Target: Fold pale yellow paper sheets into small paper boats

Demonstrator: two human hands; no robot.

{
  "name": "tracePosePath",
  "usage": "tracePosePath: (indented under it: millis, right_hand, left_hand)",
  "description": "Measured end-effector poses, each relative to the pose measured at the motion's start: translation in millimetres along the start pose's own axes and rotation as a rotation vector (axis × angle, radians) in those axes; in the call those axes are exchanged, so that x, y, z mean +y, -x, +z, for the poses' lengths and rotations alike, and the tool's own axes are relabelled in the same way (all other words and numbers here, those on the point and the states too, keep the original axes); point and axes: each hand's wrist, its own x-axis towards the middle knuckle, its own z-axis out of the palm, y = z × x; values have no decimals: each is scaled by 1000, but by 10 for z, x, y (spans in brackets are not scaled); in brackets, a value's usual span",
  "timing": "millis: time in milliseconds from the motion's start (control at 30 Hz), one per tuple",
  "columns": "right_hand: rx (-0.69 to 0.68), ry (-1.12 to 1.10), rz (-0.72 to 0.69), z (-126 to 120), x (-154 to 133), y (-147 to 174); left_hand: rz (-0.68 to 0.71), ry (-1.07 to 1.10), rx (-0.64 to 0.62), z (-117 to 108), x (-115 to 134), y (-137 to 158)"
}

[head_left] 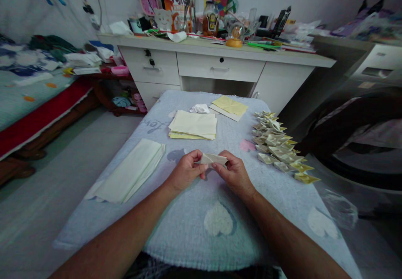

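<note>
In a room with a cluttered white desk (163,61) and a washing machine (354,103), we note a heart-patterned cloth (188,216) bearing a paper stack (192,122) and rows of folded pieces (276,145), our left hand (190,166) and right hand (234,170) both pinching one small folded paper (213,159) between them over its middle.

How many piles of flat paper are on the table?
3: the long pale pile at left, the cream pile near the middle, and the yellow-topped pile farther back, to its right.
</note>
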Motion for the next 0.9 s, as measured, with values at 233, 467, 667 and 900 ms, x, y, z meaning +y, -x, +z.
tracePosePath:
  millis: [233,467,667,900]
  right_hand:
    - [-32,580,-267,-61,-37,10]
    - [-126,796,-249,-112,40,21]
    - [-215,769,-188,-164,85,16]
    - [-351,763,-237,-228,112,0]
  left_hand:
    - [244,-370,119,-8,56,67]
    - [434,-591,82,-18,42,79]
    - [404,-681,-9,-66,-4,87]
    - [441,-986,-65,-116,3,105]
